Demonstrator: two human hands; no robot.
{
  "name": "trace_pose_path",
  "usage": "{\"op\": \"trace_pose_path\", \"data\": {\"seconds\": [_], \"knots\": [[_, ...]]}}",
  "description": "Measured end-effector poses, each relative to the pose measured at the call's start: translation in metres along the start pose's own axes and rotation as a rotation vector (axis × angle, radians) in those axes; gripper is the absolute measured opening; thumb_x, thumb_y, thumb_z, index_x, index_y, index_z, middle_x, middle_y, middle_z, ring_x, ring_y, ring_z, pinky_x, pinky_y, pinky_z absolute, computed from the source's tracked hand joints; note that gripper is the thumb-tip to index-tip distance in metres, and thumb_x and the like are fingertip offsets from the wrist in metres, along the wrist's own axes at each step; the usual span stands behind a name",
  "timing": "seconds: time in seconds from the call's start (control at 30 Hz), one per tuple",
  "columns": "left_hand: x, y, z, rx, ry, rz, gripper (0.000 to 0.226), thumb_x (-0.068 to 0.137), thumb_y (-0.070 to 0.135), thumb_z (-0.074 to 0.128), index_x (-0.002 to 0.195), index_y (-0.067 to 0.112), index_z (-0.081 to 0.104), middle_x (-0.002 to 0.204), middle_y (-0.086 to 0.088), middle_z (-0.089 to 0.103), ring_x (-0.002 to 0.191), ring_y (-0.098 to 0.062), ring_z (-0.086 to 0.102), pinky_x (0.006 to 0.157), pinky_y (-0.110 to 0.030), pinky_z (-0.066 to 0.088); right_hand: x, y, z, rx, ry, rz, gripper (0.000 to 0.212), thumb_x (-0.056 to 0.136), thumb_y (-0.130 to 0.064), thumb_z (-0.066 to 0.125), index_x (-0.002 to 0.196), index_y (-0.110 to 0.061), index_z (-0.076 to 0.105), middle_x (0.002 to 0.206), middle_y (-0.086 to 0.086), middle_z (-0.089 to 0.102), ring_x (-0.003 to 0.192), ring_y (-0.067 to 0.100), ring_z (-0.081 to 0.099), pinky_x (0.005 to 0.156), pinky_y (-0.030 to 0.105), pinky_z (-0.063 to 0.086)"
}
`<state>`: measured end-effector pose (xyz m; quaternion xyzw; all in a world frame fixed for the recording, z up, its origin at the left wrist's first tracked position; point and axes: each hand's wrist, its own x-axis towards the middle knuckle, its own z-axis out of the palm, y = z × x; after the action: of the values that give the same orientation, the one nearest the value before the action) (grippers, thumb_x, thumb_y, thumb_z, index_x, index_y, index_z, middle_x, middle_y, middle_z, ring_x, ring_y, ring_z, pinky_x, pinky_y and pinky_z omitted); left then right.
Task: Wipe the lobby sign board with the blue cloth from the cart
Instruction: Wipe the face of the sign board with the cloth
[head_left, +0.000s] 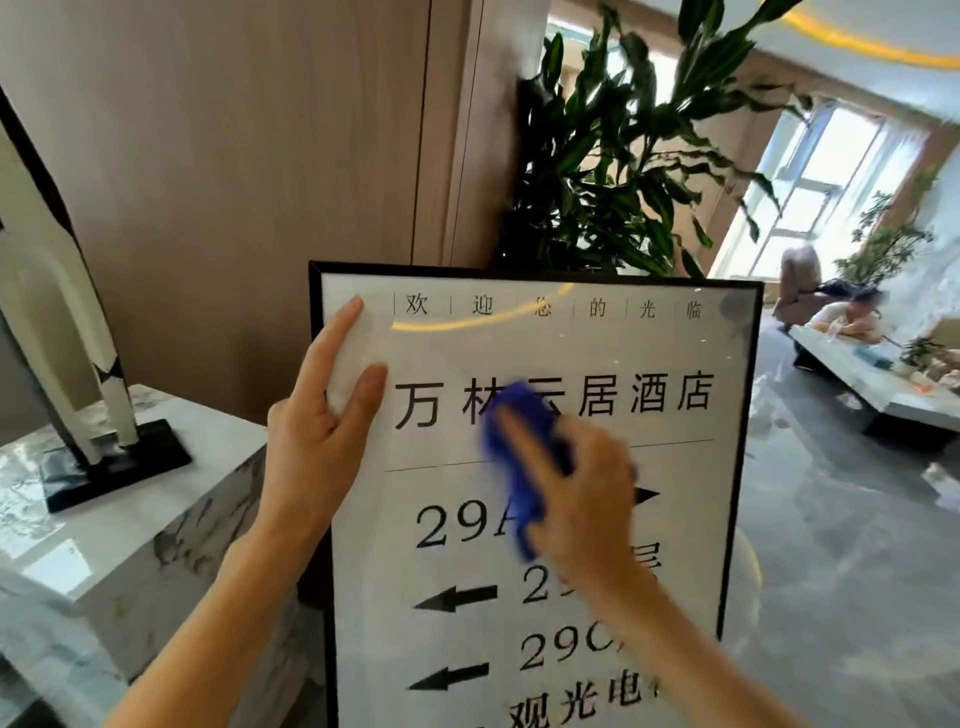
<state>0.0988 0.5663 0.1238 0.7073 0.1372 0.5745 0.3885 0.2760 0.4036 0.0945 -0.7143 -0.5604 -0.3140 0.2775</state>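
Sign board (675, 457): upright, black-framed, its long axis vertical.
Right hand (582, 499): presses the bunched blue cloth (519, 457) against the board's centre — unwiped glass lies above and below.
Left hand (322, 410): fingers straight, steadying the board's upper-left edge.

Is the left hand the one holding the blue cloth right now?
No, the blue cloth is under the right hand on the sign board; the left hand lies open against its left edge.
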Motion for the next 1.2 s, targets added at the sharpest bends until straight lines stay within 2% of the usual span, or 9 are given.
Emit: {"op": "trace_pose_path", "data": {"seconds": [0.13, 0.27, 0.43, 0.53, 0.67, 0.8, 0.97, 1.13, 1.2], "knots": [[0.002, 0.001, -0.001, 0.022, 0.003, 0.003, 0.051, 0.101, 0.033, 0.056, 0.148, 0.044, 0.039, 0.112, 0.056, 0.054, 0.095, 0.028, 0.058, 0.069, 0.007, 0.044, 0.068, 0.088, -0.045, -0.011, 0.398, 0.364, 0.065, 0.082, -0.021, 0.039, 0.146, -0.036, 0.043, 0.117, 0.004, 0.041, 0.101, 0.023, 0.049, 0.080, 0.035, 0.048], [0.003, -0.001, 0.000, 0.001, -0.004, -0.013, 0.053, 0.099, 0.036, 0.057, 0.148, 0.042, 0.040, 0.118, 0.054, 0.053, 0.100, 0.024, 0.059, 0.073, 0.005, 0.046, 0.078, 0.117, -0.050, 0.013, 0.464, 0.381, 0.067, 0.082, -0.012, 0.044, 0.146, -0.032, 0.046, 0.115, 0.006, 0.038, 0.103, 0.020, 0.045, 0.090, 0.007, 0.034], [-0.001, -0.008, -0.003, -0.030, -0.012, -0.019, 0.052, 0.101, 0.032, 0.057, 0.150, 0.036, 0.038, 0.129, 0.051, 0.047, 0.111, 0.024, 0.054, 0.078, 0.004, 0.045, 0.046, 0.059, -0.011, 0.005, 0.539, 0.430, 0.060, 0.086, -0.017, 0.047, 0.141, -0.041, 0.047, 0.111, -0.007, 0.040, 0.097, 0.020, 0.052, 0.083, 0.030, 0.048], [-0.002, -0.009, -0.005, -0.048, 0.000, -0.021, 0.052, 0.101, 0.037, 0.057, 0.149, 0.040, 0.038, 0.130, 0.049, 0.048, 0.112, 0.021, 0.055, 0.077, 0.001, 0.048, -0.004, -0.017, 0.024, 0.144, 0.304, 0.305, 0.019, 0.095, -0.050, 0.056, 0.112, -0.043, 0.058, 0.097, -0.012, 0.058, 0.080, 0.018, 0.060, 0.066, 0.043, 0.055], [-0.003, -0.010, -0.006, -0.040, 0.016, -0.006, 0.050, 0.098, 0.043, 0.057, 0.144, 0.051, 0.039, 0.133, 0.043, 0.050, 0.115, 0.015, 0.058, 0.081, -0.003, 0.050, -0.100, -0.098, 0.072, -0.008, -0.112, -0.168, 0.075, 0.075, -0.037, 0.066, 0.144, -0.042, 0.038, 0.109, 0.000, 0.049, 0.084, 0.023, 0.048, 0.076, 0.039, 0.043], [-0.005, -0.008, -0.005, -0.049, 0.008, 0.007, 0.050, 0.099, 0.038, 0.057, 0.145, 0.050, 0.038, 0.134, 0.044, 0.049, 0.116, 0.015, 0.057, 0.081, -0.005, 0.052, -0.153, -0.109, 0.079, -0.121, -0.274, -0.446, 0.042, 0.096, -0.044, 0.046, 0.137, -0.052, 0.046, 0.097, -0.010, 0.048, 0.072, 0.014, 0.048, 0.059, 0.034, 0.055], [-0.004, -0.005, -0.005, -0.032, 0.010, 0.032, 0.049, 0.101, 0.036, 0.057, 0.143, 0.051, 0.039, 0.136, 0.045, 0.046, 0.120, 0.018, 0.052, 0.085, 0.000, 0.047, -0.168, -0.057, 0.062, -0.206, -0.324, -0.731, 0.045, 0.097, -0.042, 0.049, 0.141, -0.048, 0.042, 0.114, -0.012, 0.048, 0.086, 0.012, 0.045, 0.076, 0.032, 0.047], [-0.003, -0.001, -0.005, -0.012, 0.006, 0.015, 0.048, 0.099, 0.043, 0.057, 0.141, 0.059, 0.038, 0.137, 0.043, 0.047, 0.118, 0.011, 0.058, 0.088, -0.014, 0.055, -0.111, 0.015, 0.014, -0.028, -0.216, -0.333, 0.006, 0.096, -0.047, 0.058, 0.094, -0.045, 0.064, 0.073, -0.014, 0.060, 0.061, 0.005, 0.056, 0.059, 0.033, 0.054], [-0.002, -0.001, -0.006, -0.007, 0.008, 0.008, 0.048, 0.099, 0.045, 0.057, 0.141, 0.060, 0.037, 0.137, 0.044, 0.047, 0.116, 0.010, 0.060, 0.087, -0.016, 0.057, -0.068, 0.052, -0.004, -0.012, 0.015, -0.092, 0.014, 0.097, -0.045, 0.061, 0.096, -0.035, 0.071, 0.072, -0.009, 0.070, 0.051, 0.008, 0.062, 0.050, 0.021, 0.053]]}}
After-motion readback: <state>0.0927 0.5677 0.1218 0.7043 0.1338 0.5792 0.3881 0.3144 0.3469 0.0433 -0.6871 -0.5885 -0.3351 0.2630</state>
